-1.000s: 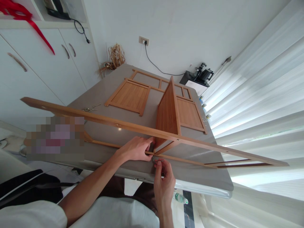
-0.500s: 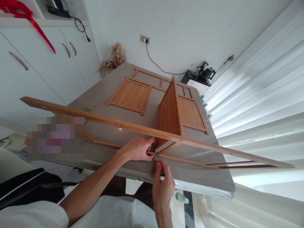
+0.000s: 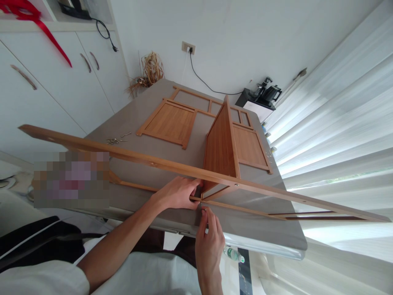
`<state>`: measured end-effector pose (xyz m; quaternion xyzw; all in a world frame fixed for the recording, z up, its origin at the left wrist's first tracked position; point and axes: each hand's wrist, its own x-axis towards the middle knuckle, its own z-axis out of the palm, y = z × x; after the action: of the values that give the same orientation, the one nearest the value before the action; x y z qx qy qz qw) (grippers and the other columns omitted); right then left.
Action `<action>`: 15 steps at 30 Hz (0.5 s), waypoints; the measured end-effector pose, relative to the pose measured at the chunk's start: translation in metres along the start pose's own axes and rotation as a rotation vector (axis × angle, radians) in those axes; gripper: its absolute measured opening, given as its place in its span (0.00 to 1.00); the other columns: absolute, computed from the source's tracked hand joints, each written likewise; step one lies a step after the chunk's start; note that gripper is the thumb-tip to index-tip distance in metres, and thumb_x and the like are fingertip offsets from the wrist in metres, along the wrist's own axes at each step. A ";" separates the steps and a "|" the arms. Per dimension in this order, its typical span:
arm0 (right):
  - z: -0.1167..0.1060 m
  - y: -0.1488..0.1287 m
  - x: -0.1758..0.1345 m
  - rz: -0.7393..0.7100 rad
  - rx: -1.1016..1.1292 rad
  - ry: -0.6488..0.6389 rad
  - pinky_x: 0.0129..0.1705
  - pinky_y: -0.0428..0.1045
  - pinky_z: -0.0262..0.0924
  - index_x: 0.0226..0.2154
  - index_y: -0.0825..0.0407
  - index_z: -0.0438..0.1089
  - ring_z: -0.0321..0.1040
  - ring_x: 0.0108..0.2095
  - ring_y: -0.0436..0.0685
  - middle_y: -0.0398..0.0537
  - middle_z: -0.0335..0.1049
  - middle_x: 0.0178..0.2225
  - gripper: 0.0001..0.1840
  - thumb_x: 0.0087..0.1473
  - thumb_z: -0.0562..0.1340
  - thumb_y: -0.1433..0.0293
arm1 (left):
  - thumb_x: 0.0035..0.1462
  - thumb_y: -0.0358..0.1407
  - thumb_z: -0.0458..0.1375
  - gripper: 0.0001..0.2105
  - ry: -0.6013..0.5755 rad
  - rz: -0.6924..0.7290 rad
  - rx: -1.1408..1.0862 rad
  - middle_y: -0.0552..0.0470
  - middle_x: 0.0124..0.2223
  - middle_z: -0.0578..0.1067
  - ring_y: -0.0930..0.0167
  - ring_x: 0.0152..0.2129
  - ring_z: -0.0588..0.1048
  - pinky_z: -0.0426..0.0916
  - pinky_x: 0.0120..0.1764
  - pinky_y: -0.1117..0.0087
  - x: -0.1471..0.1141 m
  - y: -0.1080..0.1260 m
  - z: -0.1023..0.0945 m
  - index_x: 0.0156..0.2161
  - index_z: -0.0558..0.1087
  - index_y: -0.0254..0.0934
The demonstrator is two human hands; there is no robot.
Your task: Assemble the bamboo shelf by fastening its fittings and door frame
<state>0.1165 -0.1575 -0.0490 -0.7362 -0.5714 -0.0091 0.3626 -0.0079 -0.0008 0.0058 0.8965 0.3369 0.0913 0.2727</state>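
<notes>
A wooden side frame [image 3: 184, 165] stands on edge across the near side of the table, joined to an upright wooden panel [image 3: 220, 147]. My left hand [image 3: 178, 193] reaches under the upper rail, its thumb and fingers closed around the lower rail [image 3: 245, 209] by the panel's near corner. Just below that joint, my right hand [image 3: 210, 235] pinches a thin metal hex key [image 3: 201, 205] between thumb and fingertips. The key is small and partly covered by the fingers; its upper end meets the rail at the joint.
Two flat wooden panels, one on the left [image 3: 168, 123] and one on the right [image 3: 251, 146], lie farther back with a slatted frame [image 3: 193, 95]. Several loose screws [image 3: 113, 141] rest on the table [image 3: 147, 91] at left. A plastic bottle [image 3: 233, 254] is on the floor.
My right hand has turned slightly at the joint, with the hex key still between its fingers. My left hand keeps its hold. The view has shifted a little.
</notes>
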 end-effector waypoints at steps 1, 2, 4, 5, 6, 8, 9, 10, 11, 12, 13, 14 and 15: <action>0.000 0.001 0.000 0.012 0.004 0.010 0.42 0.47 0.67 0.47 0.50 0.74 0.76 0.40 0.54 0.48 0.79 0.40 0.16 0.70 0.53 0.64 | 0.51 0.44 0.64 0.14 0.003 0.003 -0.001 0.57 0.30 0.77 0.67 0.26 0.75 0.57 0.27 0.67 0.000 0.000 0.000 0.38 0.67 0.41; 0.000 0.002 -0.001 0.023 0.009 0.020 0.42 0.47 0.67 0.47 0.50 0.74 0.77 0.39 0.54 0.47 0.79 0.39 0.15 0.70 0.53 0.64 | 0.50 0.44 0.64 0.14 0.006 0.006 -0.002 0.57 0.29 0.77 0.67 0.26 0.75 0.57 0.27 0.67 0.000 -0.001 0.001 0.38 0.67 0.41; 0.000 0.003 -0.001 0.040 0.023 0.026 0.41 0.46 0.66 0.46 0.50 0.74 0.77 0.39 0.53 0.47 0.79 0.39 0.15 0.69 0.54 0.63 | 0.50 0.44 0.64 0.14 0.013 0.009 -0.005 0.57 0.30 0.77 0.67 0.25 0.75 0.57 0.27 0.67 0.000 -0.001 0.002 0.38 0.67 0.41; 0.000 0.003 -0.002 0.051 0.030 0.023 0.41 0.46 0.66 0.46 0.50 0.75 0.77 0.39 0.53 0.47 0.79 0.39 0.15 0.69 0.54 0.63 | 0.50 0.44 0.64 0.14 0.016 0.010 -0.006 0.58 0.30 0.77 0.67 0.25 0.75 0.57 0.27 0.67 0.000 -0.002 0.002 0.38 0.67 0.41; 0.000 0.003 -0.002 0.069 0.037 0.016 0.41 0.46 0.66 0.46 0.49 0.75 0.77 0.39 0.53 0.47 0.79 0.40 0.15 0.69 0.54 0.63 | 0.50 0.44 0.64 0.14 0.018 0.011 -0.008 0.58 0.30 0.77 0.67 0.26 0.75 0.58 0.27 0.68 0.000 -0.002 0.002 0.38 0.67 0.41; 0.000 0.002 -0.002 0.119 0.049 0.010 0.40 0.46 0.65 0.45 0.48 0.75 0.77 0.38 0.53 0.47 0.79 0.40 0.15 0.69 0.54 0.62 | 0.50 0.44 0.64 0.14 0.017 0.010 -0.008 0.58 0.31 0.77 0.68 0.26 0.75 0.58 0.28 0.68 0.000 -0.002 0.003 0.38 0.67 0.41; 0.000 0.002 -0.002 0.148 0.056 0.010 0.39 0.46 0.65 0.45 0.48 0.75 0.77 0.38 0.53 0.47 0.79 0.40 0.15 0.69 0.55 0.61 | 0.50 0.44 0.65 0.15 0.014 0.009 -0.006 0.58 0.31 0.77 0.68 0.26 0.75 0.58 0.28 0.68 0.000 -0.002 0.003 0.38 0.67 0.41; 0.000 0.001 -0.002 0.178 0.068 0.008 0.39 0.46 0.65 0.45 0.48 0.75 0.77 0.37 0.53 0.47 0.79 0.40 0.15 0.68 0.55 0.60 | 0.50 0.44 0.65 0.15 0.012 0.008 -0.001 0.58 0.30 0.77 0.68 0.26 0.75 0.58 0.28 0.68 0.000 -0.002 0.003 0.38 0.67 0.41; -0.001 0.001 -0.002 0.208 0.084 0.007 0.38 0.46 0.65 0.45 0.48 0.75 0.77 0.37 0.53 0.46 0.79 0.40 0.16 0.68 0.55 0.59 | 0.50 0.44 0.65 0.15 0.010 0.007 0.004 0.58 0.30 0.77 0.68 0.26 0.75 0.59 0.28 0.68 0.000 -0.002 0.003 0.38 0.67 0.41; -0.001 0.000 -0.001 0.237 0.105 0.005 0.38 0.46 0.65 0.44 0.48 0.75 0.77 0.38 0.54 0.46 0.79 0.40 0.16 0.67 0.55 0.58 | 0.50 0.44 0.65 0.15 0.010 0.007 0.011 0.58 0.30 0.77 0.67 0.26 0.75 0.59 0.28 0.67 0.000 -0.002 0.003 0.38 0.67 0.41; -0.002 -0.001 0.001 0.262 0.129 0.001 0.37 0.46 0.65 0.44 0.48 0.75 0.77 0.38 0.54 0.46 0.79 0.40 0.16 0.67 0.56 0.58 | 0.50 0.44 0.64 0.15 0.011 0.008 0.016 0.58 0.30 0.77 0.67 0.26 0.76 0.59 0.28 0.67 0.000 -0.002 0.003 0.38 0.67 0.41; -0.002 -0.001 0.002 0.287 0.152 -0.005 0.36 0.46 0.65 0.44 0.48 0.75 0.77 0.38 0.54 0.46 0.79 0.40 0.17 0.67 0.55 0.57 | 0.51 0.44 0.64 0.14 0.013 0.010 0.018 0.58 0.30 0.77 0.67 0.26 0.76 0.59 0.29 0.67 0.000 -0.002 0.003 0.38 0.67 0.41; -0.003 -0.002 0.003 0.309 0.173 -0.011 0.36 0.46 0.65 0.43 0.48 0.75 0.77 0.37 0.54 0.46 0.79 0.40 0.17 0.66 0.55 0.56 | 0.51 0.44 0.64 0.14 0.015 0.012 0.020 0.58 0.30 0.77 0.67 0.27 0.76 0.60 0.29 0.67 0.000 -0.002 0.003 0.38 0.67 0.41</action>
<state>0.1175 -0.1561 -0.0448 -0.7813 -0.4520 0.1002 0.4185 -0.0080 -0.0010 0.0026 0.9004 0.3346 0.0962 0.2608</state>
